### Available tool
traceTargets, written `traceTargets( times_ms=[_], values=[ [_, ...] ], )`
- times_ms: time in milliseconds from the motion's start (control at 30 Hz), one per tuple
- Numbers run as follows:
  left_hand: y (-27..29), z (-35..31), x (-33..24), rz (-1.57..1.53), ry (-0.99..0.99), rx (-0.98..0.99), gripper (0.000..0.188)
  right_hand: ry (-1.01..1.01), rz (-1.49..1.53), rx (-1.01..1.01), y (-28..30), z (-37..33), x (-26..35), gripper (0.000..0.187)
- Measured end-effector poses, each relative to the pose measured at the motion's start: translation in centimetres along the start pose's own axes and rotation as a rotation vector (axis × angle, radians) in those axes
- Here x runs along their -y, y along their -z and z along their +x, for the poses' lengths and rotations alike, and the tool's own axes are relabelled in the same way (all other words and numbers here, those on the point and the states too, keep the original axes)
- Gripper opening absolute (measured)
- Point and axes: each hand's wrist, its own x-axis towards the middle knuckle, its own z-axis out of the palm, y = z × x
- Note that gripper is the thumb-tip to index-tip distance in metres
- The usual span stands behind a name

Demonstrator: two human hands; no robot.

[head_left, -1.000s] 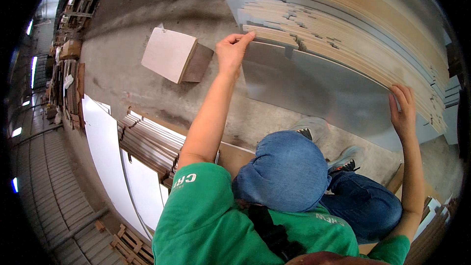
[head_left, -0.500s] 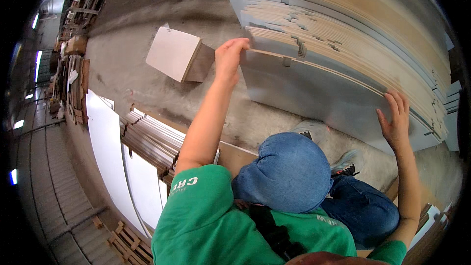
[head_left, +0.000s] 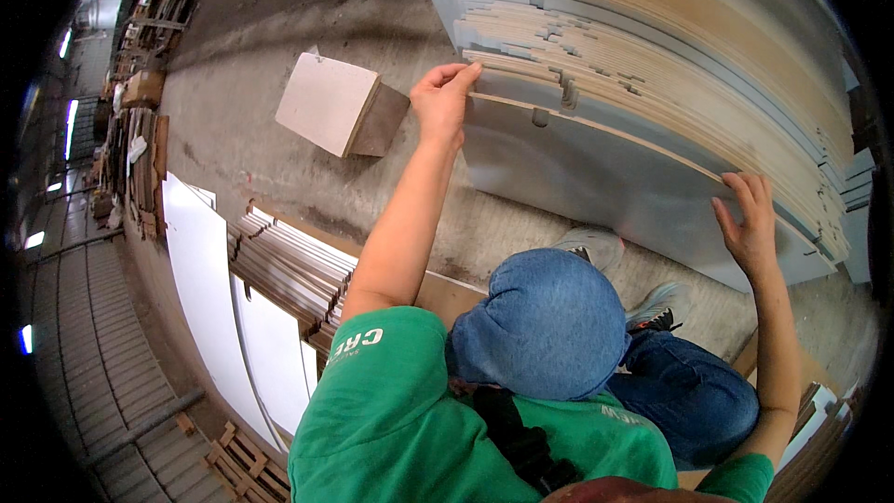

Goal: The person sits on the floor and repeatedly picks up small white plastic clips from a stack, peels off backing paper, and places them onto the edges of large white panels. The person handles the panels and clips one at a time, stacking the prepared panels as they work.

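Several thin, grey-faced panels stand on edge in a long row in front of me. My left hand (head_left: 442, 104) is at the left end of the row, its thumb and fingers pinched at the upper corner of the panels. Farther right, my right hand (head_left: 750, 228) has its fingertips over the top edge of the front grey panel (head_left: 596, 168), with the thumb apart on the near side. A small slot shows in that panel's top edge. Behind it, the stacked panels (head_left: 596, 61) have stepped, notched pale edges.
A pale box-like block (head_left: 326, 102) sits on the concrete floor left of the row. White panels (head_left: 200, 265) and a stack of brown-edged boards (head_left: 289, 256) stand at my left. A wooden pallet (head_left: 244, 470) lies lower left. My shoes (head_left: 596, 247) are close to the front panel.
My left hand has shifted slightly up and right, its fingertips now reaching past the front panel's corner toward the panels behind. My right hand stays at nearly the same place on the edge.
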Motion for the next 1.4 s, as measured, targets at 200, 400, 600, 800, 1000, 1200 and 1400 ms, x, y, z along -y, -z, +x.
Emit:
traceTargets(
  times_ms=[200,400,600,800,1000,1200,1400],
  values=[
    [1.1,-1.5,-1.3,0.102,0.030,0.061,0.012,0.060,-0.105,-0.041,0.7,0.2,1.5,0.032],
    [2.4,-0.2,-2.6,0.228,0.134,0.193,0.018,0.047,-0.025,0.023,0.4,-0.4,0.8,0.032],
    [1.6,0.6,-2.0,0.212,0.160,0.051,0.030,0.047,0.009,0.020,0.6,-0.1,0.9,0.032],
    [0.6,1.4,-1.3,0.217,0.036,0.072,0.022,0.045,0.022,0.018,0.4,0.4,0.6,0.030],
    [1.1,1.5,-1.0,0.165,0.078,0.088,0.019,0.028,0.056,0.044,0.7,0.6,0.7,0.030],
    [1.0,1.0,-1.8,0.177,0.087,0.119,0.020,0.031,0.092,0.047,0.9,0.2,1.1,0.031],
    [0.2,1.7,-2.5,0.188,0.124,0.020,0.027,0.055,0.081,0.047,1.1,0.2,1.1,0.033]
  ],
)
